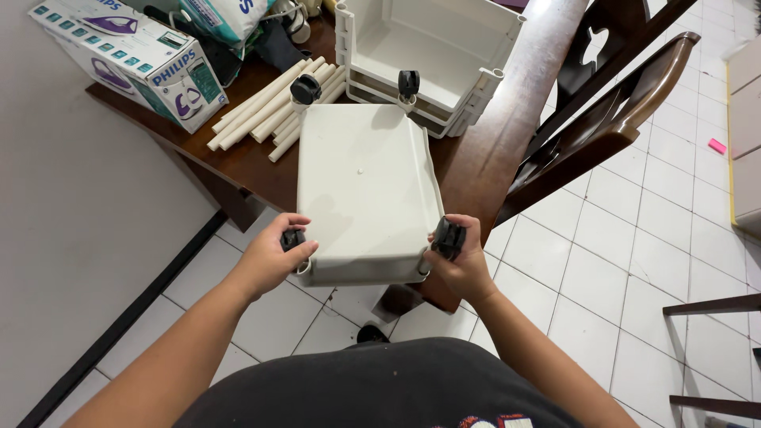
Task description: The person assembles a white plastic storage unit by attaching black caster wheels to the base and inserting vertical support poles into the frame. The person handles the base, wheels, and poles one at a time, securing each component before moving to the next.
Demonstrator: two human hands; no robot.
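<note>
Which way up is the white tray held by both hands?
Upside down: the white tray shows its flat base, with black caster wheels pointing up at its corners.

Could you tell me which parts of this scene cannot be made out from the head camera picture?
- Left hand: its fingers cover most of the black caster at the near left corner of the upturned white tray.
- Right hand: hides the base of the other near caster.
- Tray's inside: faces down, unseen.
- Stacked white trays: cut off by the top edge.
- White tubes: far ends hidden under clutter.
</note>
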